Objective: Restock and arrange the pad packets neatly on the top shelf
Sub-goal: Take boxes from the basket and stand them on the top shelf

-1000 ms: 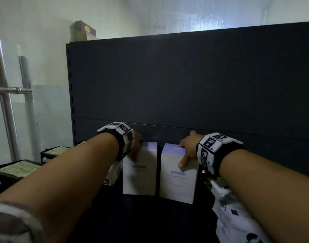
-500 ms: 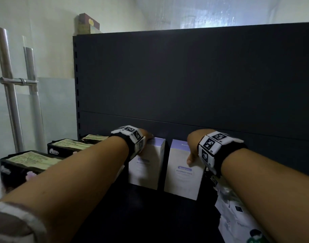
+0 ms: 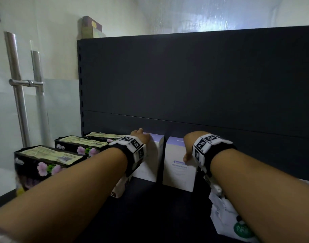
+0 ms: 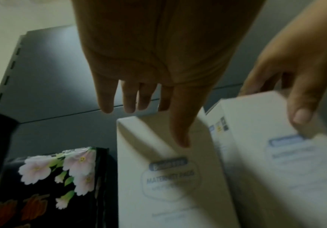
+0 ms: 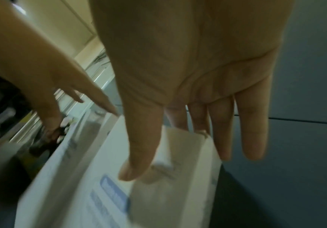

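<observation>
Left hand [image 4: 158, 54] sits over the top of the white maternity pads box [image 4: 164, 192]: four fingers [image 4: 106, 98] straight, tips just above its rear top edge, thumb [image 4: 180, 123] flat on the upper front face. Second white box [image 4: 285, 169] stands just right of it, blurred, with the right hand [image 4: 295, 61] holding its top, thumb on the front and fingers behind. Black floral packet [image 4: 61, 177] is just left of the maternity pads box, dark back panel [image 4: 51, 69] behind it.

The label on the right box [image 4: 276, 169] is blurred; the white bag [image 3: 224, 216] is cut off below.
</observation>
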### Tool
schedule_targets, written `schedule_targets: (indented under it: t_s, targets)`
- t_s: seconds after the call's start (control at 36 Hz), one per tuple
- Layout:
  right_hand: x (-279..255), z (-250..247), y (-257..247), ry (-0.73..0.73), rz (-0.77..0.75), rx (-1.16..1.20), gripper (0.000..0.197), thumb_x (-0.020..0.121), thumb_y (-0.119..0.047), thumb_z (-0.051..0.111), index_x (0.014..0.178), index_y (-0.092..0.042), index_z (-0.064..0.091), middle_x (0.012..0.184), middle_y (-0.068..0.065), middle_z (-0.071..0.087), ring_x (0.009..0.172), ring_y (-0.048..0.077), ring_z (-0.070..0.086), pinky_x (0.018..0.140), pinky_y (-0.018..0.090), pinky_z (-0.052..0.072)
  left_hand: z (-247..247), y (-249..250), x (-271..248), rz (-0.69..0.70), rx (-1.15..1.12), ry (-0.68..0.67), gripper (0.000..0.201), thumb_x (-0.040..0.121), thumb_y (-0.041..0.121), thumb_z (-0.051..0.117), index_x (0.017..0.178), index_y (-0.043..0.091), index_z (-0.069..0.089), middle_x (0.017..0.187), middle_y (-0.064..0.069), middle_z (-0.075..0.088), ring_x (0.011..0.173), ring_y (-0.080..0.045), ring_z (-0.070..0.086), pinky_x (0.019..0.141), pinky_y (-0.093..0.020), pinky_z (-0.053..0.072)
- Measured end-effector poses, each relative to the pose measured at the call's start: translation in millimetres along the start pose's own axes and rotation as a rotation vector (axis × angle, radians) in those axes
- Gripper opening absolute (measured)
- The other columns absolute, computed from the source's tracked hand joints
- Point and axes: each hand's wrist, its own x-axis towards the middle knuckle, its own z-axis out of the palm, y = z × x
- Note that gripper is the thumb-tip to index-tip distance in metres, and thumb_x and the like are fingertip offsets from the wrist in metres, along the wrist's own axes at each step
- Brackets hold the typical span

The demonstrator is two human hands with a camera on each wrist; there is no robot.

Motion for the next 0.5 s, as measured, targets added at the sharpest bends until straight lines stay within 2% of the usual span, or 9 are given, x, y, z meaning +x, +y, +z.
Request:
schedule_targets:
  t_s: [0.08,0.11,0.17,0.19,0.25,0.31,0.36,0.44,0.5]
  targets:
    - [-2.2,-1.3,4.4,-0.058,-0.054,0.140,0.040,0.066,-0.053,0.078,0.077,-0.018,0.063,0.090,0.007,0.066,0.079,0.024,0.064,0.087,0.050,0.052,-14.8,-4.2,-20.9,0.009,-0.055,0.024,0.070,0.081,0.034,0.070,0.142,0.020,0.038,0.148,-0.013,0.030,0.136,-0.034,0.032,0.111,-0.044,0.032]
    - [-5.5,-3.8,5.6,-0.048,-0.043,0.165,0.042,0.065,-0.056,0.078,0.076,-0.019,0.061,0.091,0.006,0.065,0.075,0.024,0.062,0.084,0.048,0.053,-18.3,-6.5,-26.5,0.017,-0.087,0.059,0.069,0.080,0.033,0.071,0.140,0.020,0.041,0.145,-0.012,0.036,0.132,-0.033,0.037,0.108,-0.043,0.035]
    - [-15.1,-7.2,7.4,0.034,-0.032,0.167,0.050,0.069,-0.057,0.075,0.095,-0.016,0.064,0.112,0.011,0.060,0.085,0.030,0.061,0.075,0.036,0.050,-27.1,-9.8,-38.4,0.018,-0.126,0.122,0.059,0.081,0.031,0.070,0.135,0.019,0.048,0.137,-0.012,0.044,0.124,-0.032,0.046,0.103,-0.041,0.041]
    - [-19.9,-8.5,7.8,0.090,-0.035,0.161,0.054,0.072,-0.058,0.072,0.106,-0.016,0.063,0.119,0.013,0.056,0.092,0.032,0.061,0.072,0.034,0.046,-31.0,-10.7,-44.5,0.015,-0.125,0.144,0.055,0.082,0.032,0.069,0.132,0.018,0.051,0.134,-0.012,0.048,0.121,-0.032,0.049,0.100,-0.040,0.043]
    - [-35.2,-14.2,5.8,0.132,-0.040,0.154,0.058,0.076,-0.058,0.067,0.116,-0.016,0.061,0.125,0.012,0.054,0.099,0.033,0.060,0.073,0.033,0.046,-40.5,-11.2,-57.9,0.027,-0.118,0.181,0.048,0.083,0.034,0.068,0.126,0.016,0.056,0.130,-0.012,0.054,0.116,-0.032,0.053,0.094,-0.040,0.046]
    - [-50.8,-19.7,2.5,0.114,-0.056,0.178,0.058,0.080,-0.057,0.064,0.117,-0.014,0.062,0.121,0.009,0.062,0.100,0.030,0.063,0.081,0.036,0.053,-48.4,-10.6,-72.5,0.059,-0.116,0.205,0.043,0.084,0.032,0.066,0.122,0.013,0.060,0.125,-0.012,0.058,0.112,-0.033,0.056,0.091,-0.039,0.048]
    - [-68.1,-25.4,-1.5,0.097,-0.054,0.211,0.055,0.083,-0.056,0.062,0.116,-0.011,0.063,0.116,0.007,0.065,0.100,0.028,0.064,0.088,0.040,0.053,-54.1,-10.9,-85.8,0.087,-0.113,0.221,0.039,0.087,0.030,0.063,0.120,0.010,0.061,0.123,-0.013,0.060,0.110,-0.033,0.057,0.088,-0.037,0.049]
    - [-95.2,-29.0,-11.1,0.099,-0.012,0.224,0.052,0.084,-0.053,0.062,0.116,-0.011,0.063,0.117,0.007,0.065,0.104,0.027,0.063,0.092,0.040,0.051,-57.1,-14.3,-106.3,0.124,-0.155,0.266,0.035,0.087,0.031,0.062,0.119,0.015,0.063,0.123,-0.009,0.061,0.110,-0.031,0.057,0.084,-0.032,0.045]
    - [-115.0,-30.7,-22.6,0.092,0.017,0.236,0.048,0.086,-0.052,0.062,0.112,-0.011,0.065,0.112,0.006,0.066,0.101,0.027,0.063,0.090,0.038,0.052,-54.8,-18.3,-123.0,0.162,-0.209,0.306,0.031,0.087,0.031,0.061,0.115,0.017,0.065,0.120,-0.007,0.063,0.108,-0.029,0.058,0.082,-0.031,0.044]
